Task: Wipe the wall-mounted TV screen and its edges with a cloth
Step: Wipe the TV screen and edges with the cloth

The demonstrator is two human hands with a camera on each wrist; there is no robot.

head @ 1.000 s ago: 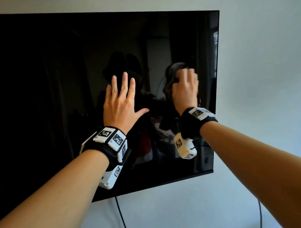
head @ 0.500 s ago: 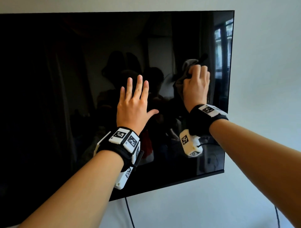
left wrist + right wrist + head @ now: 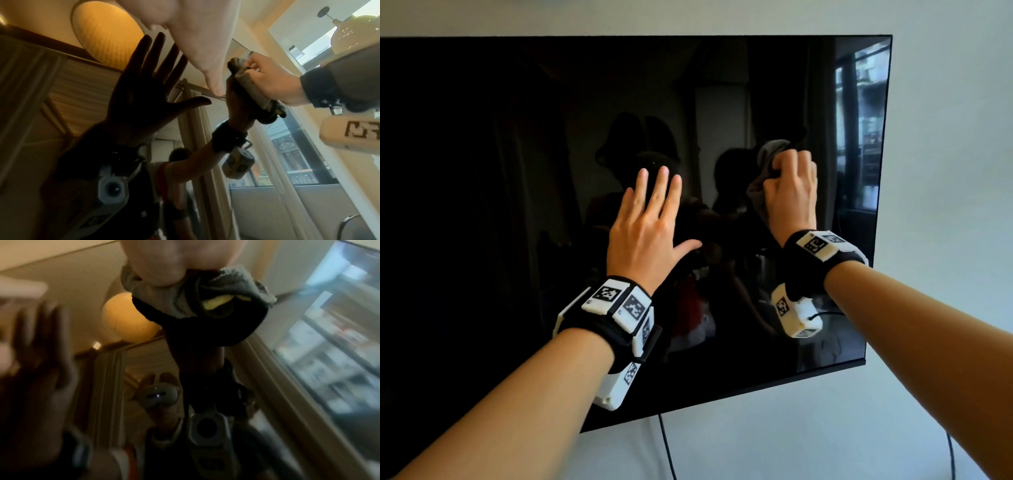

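Note:
The black wall-mounted TV screen (image 3: 517,205) fills most of the head view, with its right edge (image 3: 883,171) close to my right hand. My right hand (image 3: 789,190) grips a bunched grey cloth (image 3: 763,171) and holds it against the glass in the screen's right part. In the left wrist view the right hand (image 3: 267,78) clutches the cloth (image 3: 244,81), which meets its own reflection. The right wrist view shows the cloth (image 3: 185,296) under my palm. My left hand (image 3: 650,219) lies flat on the screen with its fingers straight and the thumb spread.
A pale wall (image 3: 945,171) surrounds the TV. Two dark cables (image 3: 666,445) hang below the bottom edge (image 3: 756,387). The glass mirrors the room, a window and me.
The right hand with the cloth has slid rightward across the screen, closer to the right edge. The left hand stays flat on the glass; the view has shifted, showing more of the TV's right side.

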